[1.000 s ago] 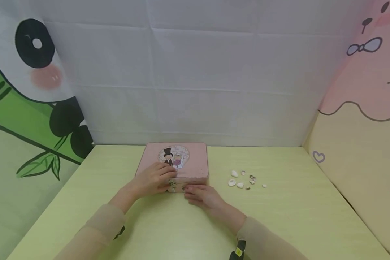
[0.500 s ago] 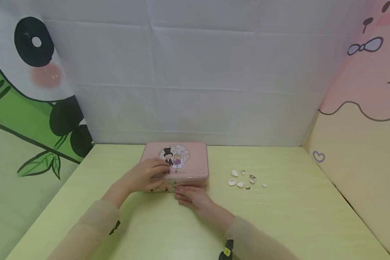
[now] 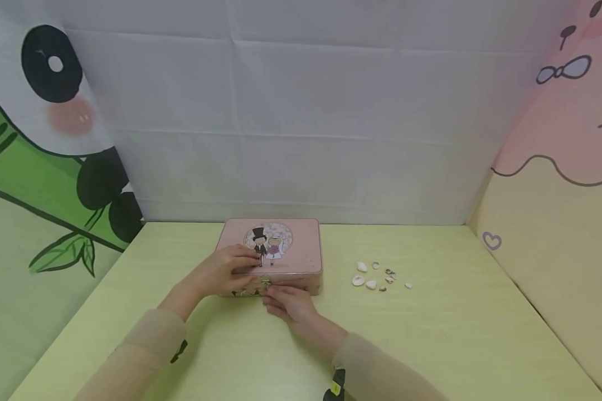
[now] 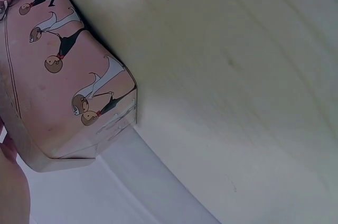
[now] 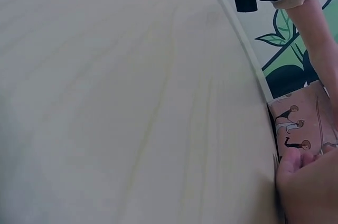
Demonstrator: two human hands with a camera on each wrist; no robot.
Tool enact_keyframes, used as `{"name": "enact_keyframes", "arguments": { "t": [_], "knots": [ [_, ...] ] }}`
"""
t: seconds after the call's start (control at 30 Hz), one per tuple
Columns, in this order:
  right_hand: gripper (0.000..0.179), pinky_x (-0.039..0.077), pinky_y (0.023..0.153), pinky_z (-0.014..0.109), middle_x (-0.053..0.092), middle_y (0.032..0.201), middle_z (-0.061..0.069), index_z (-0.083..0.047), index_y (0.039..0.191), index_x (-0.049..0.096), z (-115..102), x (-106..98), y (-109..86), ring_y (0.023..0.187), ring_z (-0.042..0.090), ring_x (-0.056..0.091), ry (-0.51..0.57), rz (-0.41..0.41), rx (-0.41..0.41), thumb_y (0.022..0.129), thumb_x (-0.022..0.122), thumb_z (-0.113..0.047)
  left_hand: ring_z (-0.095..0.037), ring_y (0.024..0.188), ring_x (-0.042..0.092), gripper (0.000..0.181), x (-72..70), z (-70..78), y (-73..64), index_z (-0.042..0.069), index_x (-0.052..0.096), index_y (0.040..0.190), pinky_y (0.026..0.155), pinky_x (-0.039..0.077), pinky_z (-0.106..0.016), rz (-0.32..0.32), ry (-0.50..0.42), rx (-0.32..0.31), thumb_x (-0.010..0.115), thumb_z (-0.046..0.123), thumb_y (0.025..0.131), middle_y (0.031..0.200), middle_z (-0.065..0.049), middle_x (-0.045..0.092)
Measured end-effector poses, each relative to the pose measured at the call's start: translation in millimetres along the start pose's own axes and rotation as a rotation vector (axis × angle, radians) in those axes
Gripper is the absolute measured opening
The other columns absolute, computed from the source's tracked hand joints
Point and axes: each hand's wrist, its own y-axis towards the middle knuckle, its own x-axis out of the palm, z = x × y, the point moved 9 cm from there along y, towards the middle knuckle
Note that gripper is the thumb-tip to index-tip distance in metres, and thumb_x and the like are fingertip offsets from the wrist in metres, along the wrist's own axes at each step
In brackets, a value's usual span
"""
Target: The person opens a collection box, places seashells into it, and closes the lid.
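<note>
A pink tin box point(image 3: 301, 245) with a hinged lid, its top printed with a bride and groom, lies closed at the back of the table. My left hand point(image 3: 226, 271) holds its front left part, fingers over the lid and thumb down on the front face. At the middle of that face is a small metal clasp point(image 3: 265, 282). My right hand point(image 3: 292, 306) has thumb and fingertips right at this clasp, the other fingers bent below. In the left wrist view, the printed front face point(image 4: 58, 76) shows, with right-hand fingers at the clasp in the upper left corner.
Several small white and brownish seashells point(image 3: 371, 285) lie loose to the right of the box. The pale yellow table point(image 3: 431, 345) meets a white cloth backdrop point(image 3: 306, 139) just behind the box. Printed cloth panels stand along both sides.
My right hand has slid left along the front face to the clasp. My left hand has shifted a little left on the lid, uncovering the clasp. The box stays closed in place.
</note>
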Motion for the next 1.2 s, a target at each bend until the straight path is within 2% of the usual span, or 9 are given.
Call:
{"name": "enact_keyframes", "arguments": {
  "t": [0.27, 0.57, 0.73, 0.93, 1.2],
  "knots": [
    [0.021, 0.061, 0.079, 0.032, 0.072, 0.088, 0.013, 0.007, 0.101, 0.063, 1.3, 1.3, 2.5, 0.078, 0.016, 0.069, 0.051, 0.082, -0.045, 0.086, 0.067, -0.007, -0.023, 0.106, 0.061, 0.031, -1.3, 0.7, -1.7, 0.009, 0.072, 0.103, 0.094, 0.053, -0.04, 0.043, -0.028, -0.001, 0.077, 0.024, 0.077, 0.111, -0.005, 0.068],
    [0.028, 0.061, 0.077, 0.031, 0.071, 0.089, 0.014, 0.007, 0.101, 0.063, 4.1, 3.0, 1.1, 0.079, 0.018, 0.07, 0.073, 0.162, -0.069, 0.083, 0.071, -0.012, -0.023, 0.104, 0.061, 0.03, -3.2, 2.1, -2.4, 0.008, 0.073, 0.102, 0.091, 0.055, -0.04, 0.071, -0.05, -0.004, 0.078, 0.022, 0.076, 0.11, -0.007, 0.068],
    [0.026, 0.061, 0.077, 0.03, 0.071, 0.091, 0.016, 0.006, 0.1, 0.063, 4.9, 3.8, 1.5, 0.079, 0.019, 0.07, 0.071, 0.168, -0.079, 0.084, 0.071, -0.012, -0.024, 0.103, 0.061, 0.03, -2.9, 2.6, -3.5, 0.007, 0.073, 0.102, 0.091, 0.055, -0.04, 0.079, -0.047, 0.002, 0.078, 0.02, 0.076, 0.11, -0.007, 0.069],
    [0.024, 0.062, 0.075, 0.031, 0.069, 0.098, 0.021, 0.005, 0.1, 0.061, 5.2, 9.1, -1.0, 0.08, 0.02, 0.07, 0.042, 0.127, -0.101, 0.088, 0.067, -0.014, -0.024, 0.105, 0.061, 0.031, -2.5, 2.6, -3.3, 0.007, 0.073, 0.102, 0.092, 0.054, -0.04, 0.074, -0.047, 0.005, 0.079, 0.021, 0.075, 0.11, -0.007, 0.068],
    [0.023, 0.061, 0.078, 0.032, 0.068, 0.103, 0.021, 0.004, 0.101, 0.061, 3.2, 6.0, -3.8, 0.084, 0.02, 0.07, 0.01, 0.107, -0.083, 0.089, 0.065, -0.015, -0.026, 0.112, 0.059, 0.04, -0.9, 0.2, -8.4, 0.007, 0.07, 0.109, 0.098, 0.051, -0.042, 0.011, -0.011, 0.015, 0.08, 0.021, 0.073, 0.118, -0.008, 0.066]
  ]
}}
